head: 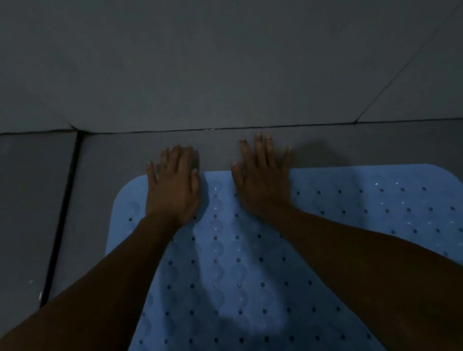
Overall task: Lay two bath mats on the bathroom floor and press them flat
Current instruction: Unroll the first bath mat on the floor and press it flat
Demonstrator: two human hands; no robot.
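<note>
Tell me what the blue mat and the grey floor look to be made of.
Blue mat: likely soft rubber or PVC, matte, judging by punched drain holes, raised bubble texture and rounded corners. Floor: apparently large grey tiles, smooth, slightly sheened, with dark grout lines between them; dim light leaves ceramic or stone open.

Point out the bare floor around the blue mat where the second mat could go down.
Bare tile lies left of the blue mat, across the dark grout line, and right of it. A narrow strip runs between its far edge and the wall base. The far edge is crowded: left hand and right hand press flat there.
</note>
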